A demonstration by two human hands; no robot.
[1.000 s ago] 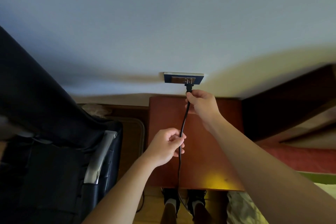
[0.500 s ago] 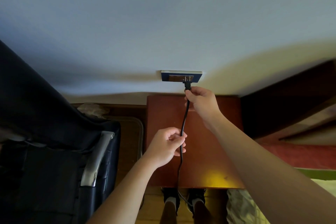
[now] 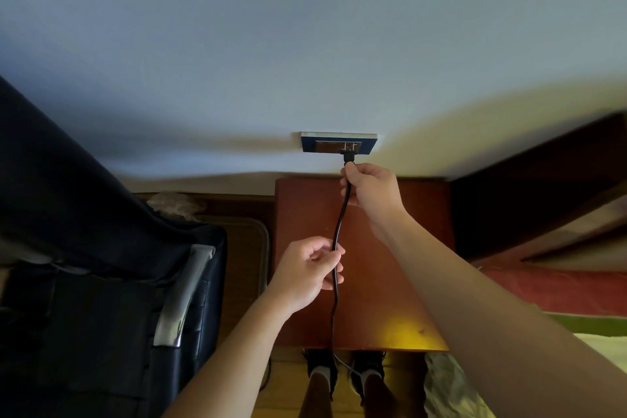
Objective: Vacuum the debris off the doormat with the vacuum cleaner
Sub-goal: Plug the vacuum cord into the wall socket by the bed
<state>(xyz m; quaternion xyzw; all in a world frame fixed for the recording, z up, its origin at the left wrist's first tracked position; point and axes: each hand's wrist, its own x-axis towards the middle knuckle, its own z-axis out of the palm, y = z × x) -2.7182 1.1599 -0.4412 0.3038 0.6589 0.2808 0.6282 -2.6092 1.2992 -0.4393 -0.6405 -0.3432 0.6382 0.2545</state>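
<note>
Left hand [image 3: 307,273] and right hand [image 3: 371,192] grip the black cord [image 3: 340,220].

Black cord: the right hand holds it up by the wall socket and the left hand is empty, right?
Not quite. The left hand is not empty: it grips the black cord lower down, as the head view shows. The right hand does hold it up by the wall socket.

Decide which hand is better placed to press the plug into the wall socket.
Right. The right hand grips the cord just below the plug at the socket; the left hand holds it lower down.
</note>
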